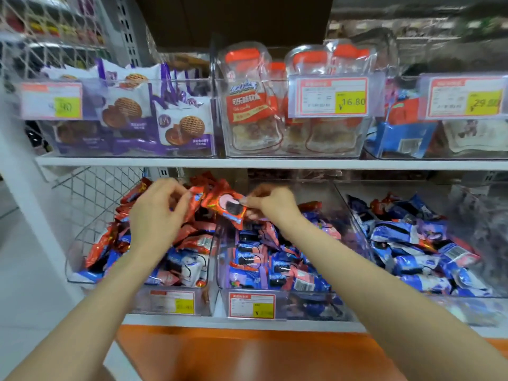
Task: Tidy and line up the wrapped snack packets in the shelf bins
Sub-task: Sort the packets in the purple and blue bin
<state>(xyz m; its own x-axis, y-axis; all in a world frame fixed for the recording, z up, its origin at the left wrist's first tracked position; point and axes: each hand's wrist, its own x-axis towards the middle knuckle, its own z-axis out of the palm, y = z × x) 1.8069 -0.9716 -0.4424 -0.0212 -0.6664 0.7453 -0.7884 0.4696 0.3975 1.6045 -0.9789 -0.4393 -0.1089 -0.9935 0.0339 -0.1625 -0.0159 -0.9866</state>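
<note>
My right hand point(270, 206) pinches the edge of a red snack packet point(225, 206) and holds it above the divide between two clear bins. My left hand point(158, 213) hovers over the left bin point(110, 283), fingers curled around the top of another red packet point(196, 200) standing among the red packets piled at the back. Blue and white packets lie at that bin's front. The middle bin point(277, 294) holds jumbled blue, purple and pink packets. A third bin point(467, 296) on the right is full of blue packets.
The upper shelf point(247, 162) carries clear bins of purple biscuit packs point(167, 127), bottle-shaped candy jars point(250, 105) and blue boxes point(401, 133), with price tags in front. A wire mesh panel point(90, 193) stands left. An orange ledge point(220, 353) runs below.
</note>
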